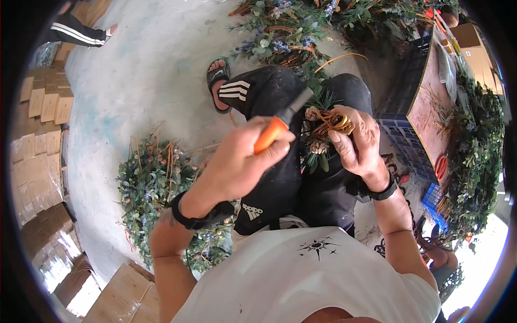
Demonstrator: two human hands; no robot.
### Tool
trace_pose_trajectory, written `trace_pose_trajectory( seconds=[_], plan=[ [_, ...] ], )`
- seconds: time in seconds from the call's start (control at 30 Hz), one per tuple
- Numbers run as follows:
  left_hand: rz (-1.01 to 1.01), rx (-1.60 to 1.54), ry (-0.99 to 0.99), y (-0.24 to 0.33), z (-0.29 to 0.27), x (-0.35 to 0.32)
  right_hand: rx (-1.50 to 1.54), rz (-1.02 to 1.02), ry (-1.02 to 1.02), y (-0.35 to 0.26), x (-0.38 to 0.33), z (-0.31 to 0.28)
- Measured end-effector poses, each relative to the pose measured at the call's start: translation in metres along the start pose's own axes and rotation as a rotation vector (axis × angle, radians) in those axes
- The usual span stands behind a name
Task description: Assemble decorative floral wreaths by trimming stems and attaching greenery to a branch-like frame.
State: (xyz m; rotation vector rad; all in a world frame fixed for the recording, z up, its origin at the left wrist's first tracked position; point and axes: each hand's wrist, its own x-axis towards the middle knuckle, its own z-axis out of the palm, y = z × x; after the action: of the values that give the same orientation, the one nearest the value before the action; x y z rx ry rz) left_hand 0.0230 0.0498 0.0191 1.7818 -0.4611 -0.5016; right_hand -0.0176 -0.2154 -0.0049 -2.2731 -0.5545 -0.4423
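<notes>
**Orange-handled tool angled over a pinecone sprig**

The left hand [237, 167] fingers wrap the orange-handled tool [280, 123]; its long axis runs diagonally, the grey metal end pointing up-right toward the lap. One tool, one sprig. The right hand [358, 142] fingers clasp a small pinecone sprig [320, 134], bound with tan vine coils, above the knees. A green wreath [156, 188] lies on the floor [140, 81] at the left.
</notes>
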Motion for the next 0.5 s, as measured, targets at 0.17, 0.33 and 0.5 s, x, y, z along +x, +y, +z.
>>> trace_pose_trajectory(
  seconds=[0.17,0.33,0.5],
  plan=[
    [-0.288,-0.112,-0.215,0.0127,-0.0001,-0.003,0.042,-0.013,0.026,0.0004,0.0026,0.0034],
    [-0.269,-0.132,-0.27,0.0099,-0.0018,-0.0051,0.013,-0.003,0.046,-0.0002,-0.002,0.0045],
    [-0.311,-0.214,-0.308,0.0125,0.0024,-0.0025,0.02,0.001,0.057,0.0039,-0.006,0.0068]
  ],
)
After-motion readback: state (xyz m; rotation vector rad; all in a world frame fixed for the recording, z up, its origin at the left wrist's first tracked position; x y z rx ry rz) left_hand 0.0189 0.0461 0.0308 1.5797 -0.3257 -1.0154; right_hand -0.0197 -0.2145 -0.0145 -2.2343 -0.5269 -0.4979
